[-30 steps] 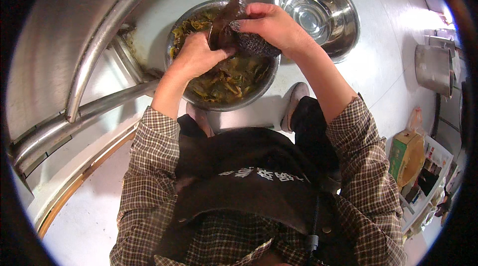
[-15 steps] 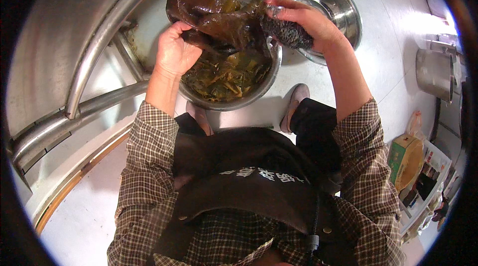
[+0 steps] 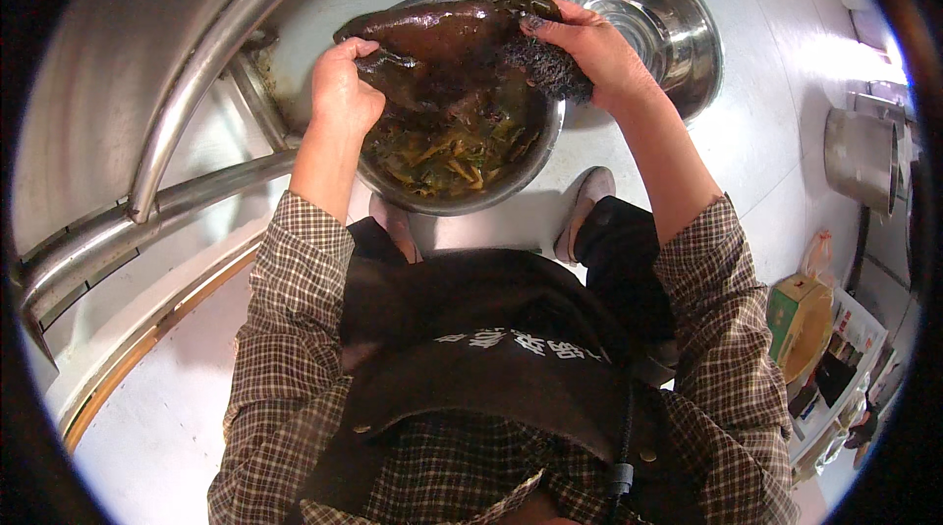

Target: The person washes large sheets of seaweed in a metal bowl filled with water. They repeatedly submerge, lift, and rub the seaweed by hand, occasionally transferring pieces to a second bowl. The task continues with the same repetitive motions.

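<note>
A wide, glossy dark-brown sheet of kelp is stretched between my hands over a metal basin. My left hand pinches its left edge. At the right end my right hand is closed round a dark, wiry scouring pad, its thumb on top, and the pad meets the kelp there. Whether the right fingers also grip the kelp's edge is hard to tell. Below the sheet, murky greenish-brown liquid with torn leafy pieces fills the basin.
A shiny steel bowl stands on the floor just beyond my right hand. Bent metal tubing runs along the left. Far right are a steel pot and a cardboard box beside a white crate. My shoes flank the basin's near side.
The kelp has gone from bunched and folded to spread flatter and lower over the basin. My right hand and the scouring pad have shifted slightly left.
</note>
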Demonstrator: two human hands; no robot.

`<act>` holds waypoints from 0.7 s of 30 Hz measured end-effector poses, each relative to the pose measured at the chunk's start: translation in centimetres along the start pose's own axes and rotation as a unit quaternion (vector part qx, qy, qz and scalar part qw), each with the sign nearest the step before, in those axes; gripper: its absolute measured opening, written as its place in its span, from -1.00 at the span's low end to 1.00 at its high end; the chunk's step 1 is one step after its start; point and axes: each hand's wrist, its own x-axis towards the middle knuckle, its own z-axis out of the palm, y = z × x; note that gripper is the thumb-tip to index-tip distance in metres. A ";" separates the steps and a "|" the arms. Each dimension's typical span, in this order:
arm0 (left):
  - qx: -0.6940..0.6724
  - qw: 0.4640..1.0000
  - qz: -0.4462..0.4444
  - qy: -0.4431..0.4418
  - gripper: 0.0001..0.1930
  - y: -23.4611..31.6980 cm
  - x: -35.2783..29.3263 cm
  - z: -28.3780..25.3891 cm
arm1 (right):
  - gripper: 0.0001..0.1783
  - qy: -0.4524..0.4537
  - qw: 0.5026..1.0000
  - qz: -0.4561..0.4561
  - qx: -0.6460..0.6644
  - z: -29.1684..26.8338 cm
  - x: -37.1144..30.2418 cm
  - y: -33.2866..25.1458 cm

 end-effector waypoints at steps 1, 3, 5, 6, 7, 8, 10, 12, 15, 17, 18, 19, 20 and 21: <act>-0.014 1.000 -0.007 0.001 -0.82 -0.1 0.2 -0.4 | -0.81 0.004 1.000 -0.003 0.006 -0.2 0.4 0.4; -0.034 0.999 -0.031 0.002 -0.79 -0.8 2.8 -3.1 | -0.79 0.005 1.000 -0.006 0.014 0.1 1.2 1.0; -0.038 0.997 -0.054 -0.043 -0.78 -1.2 2.1 -2.8 | -0.77 0.013 1.000 -0.004 0.020 -0.3 1.7 1.7; -0.039 0.995 -0.065 -0.066 -0.77 -1.3 1.8 -2.7 | -0.76 0.010 0.999 -0.009 0.032 -0.4 1.9 2.1; -0.043 0.993 -0.081 -0.077 -0.71 -1.3 1.4 -2.7 | -0.76 0.004 0.999 -0.014 0.044 -0.4 2.2 2.4; -0.024 0.995 -0.069 -0.074 -0.67 -1.5 1.3 -2.8 | -0.75 -0.001 0.998 -0.019 0.057 -0.3 2.3 2.9; 0.013 0.997 -0.042 -0.066 -0.59 -2.0 1.5 -3.2 | -0.74 0.017 0.995 -0.007 0.094 -0.3 2.8 4.3; 0.092 0.995 -0.001 -0.023 -0.56 -3.0 4.3 -6.6 | -0.73 0.049 0.995 0.008 0.085 -0.2 3.9 7.1; 0.234 0.970 0.046 0.056 -0.56 -5.7 5.2 -7.4 | -0.75 0.154 0.972 0.026 -0.177 -4.2 6.3 17.6; 0.343 0.934 0.024 0.096 -0.41 -7.8 4.5 -8.0 | -0.75 0.213 0.906 0.063 -0.360 -5.8 6.8 22.4; 0.371 0.922 0.003 0.107 -0.31 -8.5 4.1 -8.3 | -0.73 0.250 0.898 0.106 -0.347 -6.1 6.7 23.7; 0.354 0.928 -0.018 0.115 -0.20 -9.4 4.9 -9.9 | -0.69 0.282 0.887 0.147 -0.334 -6.0 6.7 24.5; 0.357 0.924 -0.043 0.128 -0.18 -10.2 5.4 -11.3 | -0.66 0.271 0.941 0.139 -0.150 -4.7 6.5 23.5; 0.359 0.920 -0.068 0.141 -0.17 -10.8 6.0 -12.6 | -0.63 0.253 0.958 0.128 0.040 -3.3 6.8 22.3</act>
